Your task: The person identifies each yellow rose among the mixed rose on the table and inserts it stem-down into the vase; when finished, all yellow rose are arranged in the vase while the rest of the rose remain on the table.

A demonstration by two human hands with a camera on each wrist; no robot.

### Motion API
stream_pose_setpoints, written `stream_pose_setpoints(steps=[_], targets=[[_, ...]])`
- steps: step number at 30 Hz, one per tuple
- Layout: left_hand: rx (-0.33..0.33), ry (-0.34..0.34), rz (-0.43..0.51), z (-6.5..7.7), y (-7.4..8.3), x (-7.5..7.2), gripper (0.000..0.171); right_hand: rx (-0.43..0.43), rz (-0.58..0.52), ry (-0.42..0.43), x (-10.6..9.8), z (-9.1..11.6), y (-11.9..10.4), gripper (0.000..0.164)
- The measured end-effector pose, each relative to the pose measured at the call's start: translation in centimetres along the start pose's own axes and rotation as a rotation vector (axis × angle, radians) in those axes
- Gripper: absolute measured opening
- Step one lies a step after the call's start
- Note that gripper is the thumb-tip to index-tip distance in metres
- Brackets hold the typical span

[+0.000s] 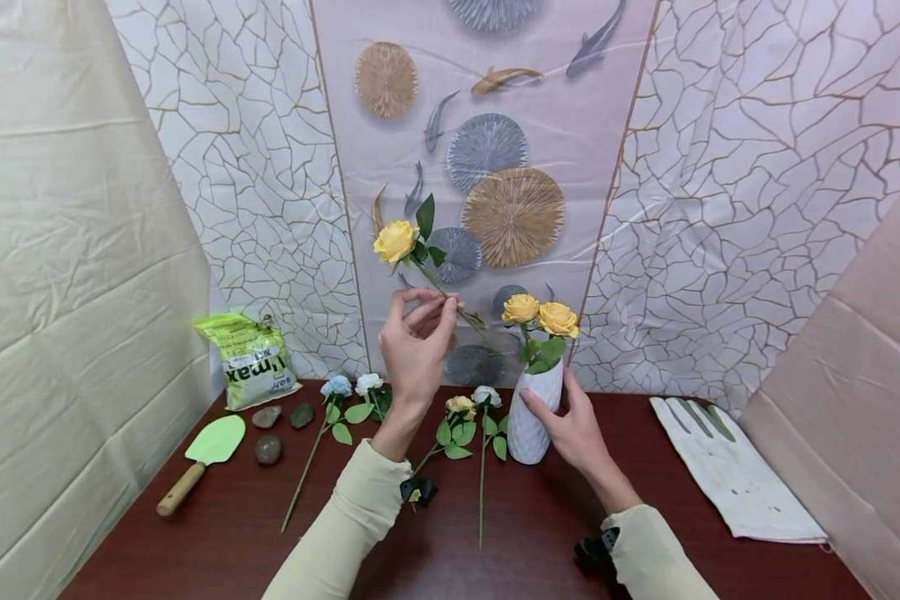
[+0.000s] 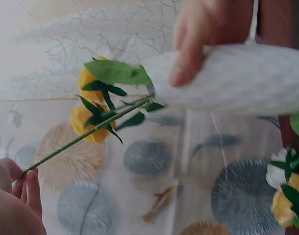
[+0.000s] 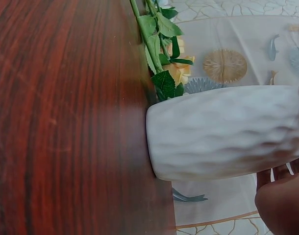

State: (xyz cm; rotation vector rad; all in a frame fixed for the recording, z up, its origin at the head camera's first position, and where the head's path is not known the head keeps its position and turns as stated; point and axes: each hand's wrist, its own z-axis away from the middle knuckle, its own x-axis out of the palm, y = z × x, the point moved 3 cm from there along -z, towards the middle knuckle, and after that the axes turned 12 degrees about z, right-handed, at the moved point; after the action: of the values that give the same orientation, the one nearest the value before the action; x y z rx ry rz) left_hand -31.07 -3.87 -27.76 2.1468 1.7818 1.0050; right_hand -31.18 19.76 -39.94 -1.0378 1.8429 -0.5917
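Observation:
My left hand (image 1: 417,354) pinches a yellow rose (image 1: 396,242) by its green stem between thumb and fingers. The bloom points up and left, and the stem's lower end slants toward the vase. In the left wrist view the stem (image 2: 76,141) runs from the left hand (image 2: 22,196) to beside the vase mouth. On the table stands the white textured vase (image 1: 534,421), with two yellow roses (image 1: 557,319) in it. My right hand (image 1: 579,427) grips it round the upper right side, thumb across the front. The bloom held by the left hand is out of the left wrist view.
Lying left of the vase are a white rose (image 1: 486,397), a yellow rose (image 1: 461,407), another white rose (image 1: 369,383) and a blue rose (image 1: 337,386). Farther left are several stones (image 1: 267,450), a trowel (image 1: 216,440) and a green bag (image 1: 253,362). White gloves (image 1: 742,479) lie right.

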Motion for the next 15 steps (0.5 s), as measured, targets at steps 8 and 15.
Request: stream_pose_setpoints(steps=[8, 15], targets=[[-0.017, -0.016, 0.046, 0.3, 0.1, 1.5, 0.022, 0.004, 0.012, -0.001, -0.1, 0.0, 0.0, 0.055], [-0.025, -0.084, -0.015, 1.2, -2.3, 2.1, 0.024, -0.009, 0.002, 0.006, -0.1, 0.1, -0.1, 0.056]])
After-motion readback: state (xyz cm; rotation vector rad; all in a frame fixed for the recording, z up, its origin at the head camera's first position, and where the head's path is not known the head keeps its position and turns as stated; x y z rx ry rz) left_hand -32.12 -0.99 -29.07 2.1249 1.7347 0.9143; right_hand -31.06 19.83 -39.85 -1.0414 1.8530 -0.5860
